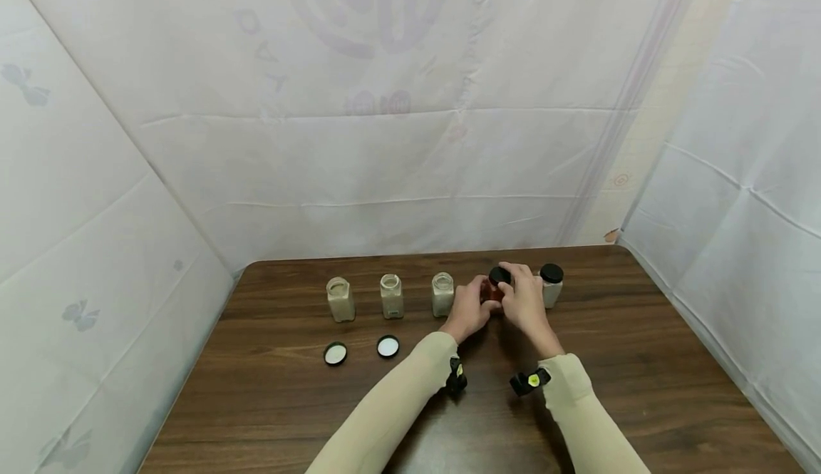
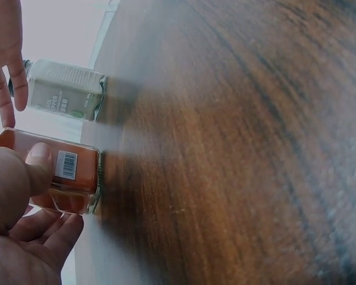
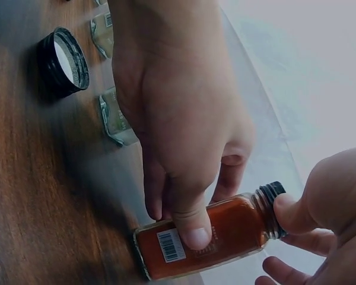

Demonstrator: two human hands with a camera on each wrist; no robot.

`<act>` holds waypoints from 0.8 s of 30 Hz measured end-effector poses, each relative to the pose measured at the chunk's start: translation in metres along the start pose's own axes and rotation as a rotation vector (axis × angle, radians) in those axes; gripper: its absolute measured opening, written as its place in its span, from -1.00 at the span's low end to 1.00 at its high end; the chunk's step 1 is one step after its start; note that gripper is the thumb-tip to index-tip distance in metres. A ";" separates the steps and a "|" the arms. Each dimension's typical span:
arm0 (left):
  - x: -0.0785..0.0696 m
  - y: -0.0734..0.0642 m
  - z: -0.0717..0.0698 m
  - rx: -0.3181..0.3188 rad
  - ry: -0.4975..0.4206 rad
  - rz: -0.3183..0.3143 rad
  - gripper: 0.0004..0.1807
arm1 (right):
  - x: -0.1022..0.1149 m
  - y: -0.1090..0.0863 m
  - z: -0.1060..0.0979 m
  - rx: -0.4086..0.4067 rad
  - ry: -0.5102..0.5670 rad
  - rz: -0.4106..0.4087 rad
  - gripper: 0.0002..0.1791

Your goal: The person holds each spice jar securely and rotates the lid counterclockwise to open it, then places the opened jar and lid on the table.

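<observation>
A square glass jar of red-orange contents, with a barcode label, stands upright between both hands at the table's back right. My left hand grips its body, thumb across the label side and fingers behind. My right hand pinches the jar's black screw lid, the thumb pressing the ridged side. The lid is on the jar neck. Just to the right stands a capped jar with pale contents, partly behind the right hand. Some fingers of each hand are hidden by the jar and lid.
Lidless jars of pale contents stand in a row to the left: a far one, a middle one and a near one. Black lids, a left one and a right one, lie liner-up before them. White cloth walls surround the table.
</observation>
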State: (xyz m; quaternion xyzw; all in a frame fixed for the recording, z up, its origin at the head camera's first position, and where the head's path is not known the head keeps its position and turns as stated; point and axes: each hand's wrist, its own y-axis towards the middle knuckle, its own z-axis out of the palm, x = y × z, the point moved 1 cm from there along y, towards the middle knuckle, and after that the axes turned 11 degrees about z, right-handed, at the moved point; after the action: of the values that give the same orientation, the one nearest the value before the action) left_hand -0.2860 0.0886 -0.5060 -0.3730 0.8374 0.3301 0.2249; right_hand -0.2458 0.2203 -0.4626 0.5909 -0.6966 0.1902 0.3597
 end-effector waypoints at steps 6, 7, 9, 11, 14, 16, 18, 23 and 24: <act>0.001 0.000 0.000 0.004 0.015 0.009 -0.58 | 0.002 -0.001 -0.006 -0.005 0.009 0.043 -0.39; 0.001 -0.001 0.000 0.003 0.015 0.010 -0.57 | 0.002 -0.001 -0.006 -0.019 0.018 0.053 -0.38; 0.001 -0.001 0.000 0.005 0.016 0.008 -0.56 | 0.002 -0.001 -0.006 -0.053 0.032 0.068 -0.37; 0.002 -0.002 0.000 0.008 0.011 0.003 -0.56 | 0.001 -0.001 -0.004 -0.085 0.038 0.077 -0.41; 0.002 -0.002 0.000 0.016 0.006 -0.003 -0.56 | 0.001 -0.001 0.000 -0.124 0.047 0.087 -0.46; 0.001 -0.003 0.000 0.013 0.003 0.006 -0.56 | 0.001 -0.001 0.001 -0.137 0.055 0.091 -0.48; 0.001 -0.003 0.000 0.008 0.010 0.017 -0.56 | 0.002 -0.001 0.002 -0.141 0.070 0.102 -0.50; 0.000 -0.002 -0.001 0.007 0.026 0.027 -0.57 | 0.004 -0.001 0.002 -0.120 0.057 0.113 -0.54; 0.000 -0.001 -0.001 0.011 0.026 0.025 -0.57 | 0.004 -0.001 0.002 -0.113 0.049 0.107 -0.55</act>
State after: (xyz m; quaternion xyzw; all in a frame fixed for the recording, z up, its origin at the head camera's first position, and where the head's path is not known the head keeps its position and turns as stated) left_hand -0.2849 0.0876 -0.5061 -0.3656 0.8467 0.3234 0.2118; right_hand -0.2460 0.2158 -0.4609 0.5267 -0.7277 0.1842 0.3988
